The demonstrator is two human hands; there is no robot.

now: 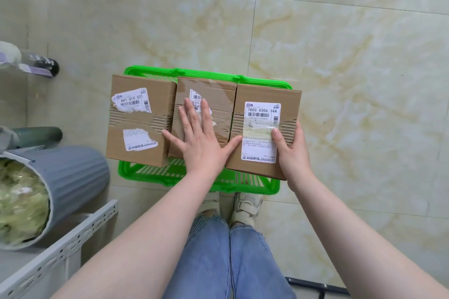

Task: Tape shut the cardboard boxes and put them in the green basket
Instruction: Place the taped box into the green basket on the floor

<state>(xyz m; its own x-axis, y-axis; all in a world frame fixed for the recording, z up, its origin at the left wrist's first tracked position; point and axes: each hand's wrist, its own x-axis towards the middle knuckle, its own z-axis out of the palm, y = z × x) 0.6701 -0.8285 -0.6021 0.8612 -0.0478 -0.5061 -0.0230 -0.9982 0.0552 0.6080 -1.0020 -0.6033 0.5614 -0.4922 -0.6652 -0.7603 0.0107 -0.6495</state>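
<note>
Three cardboard boxes lie side by side across the green basket (150, 173) on the tiled floor. The left box (136, 126) carries torn white labels. The middle box (218, 102) shows glossy tape and sits lower. My left hand (199, 138) lies flat on it with fingers spread, thumb against the right box. The right box (264, 128) has a large shipping label and a strip of tape. My right hand (291, 150) grips its right near corner, thumb on top over the tape.
A grey ribbed bin (73, 177) holding pale plastic stands at the left on a metal shelf (60, 257). Bottles (36, 65) lie further up the left side. My feet (245, 206) are just behind the basket. Open floor lies to the right and beyond.
</note>
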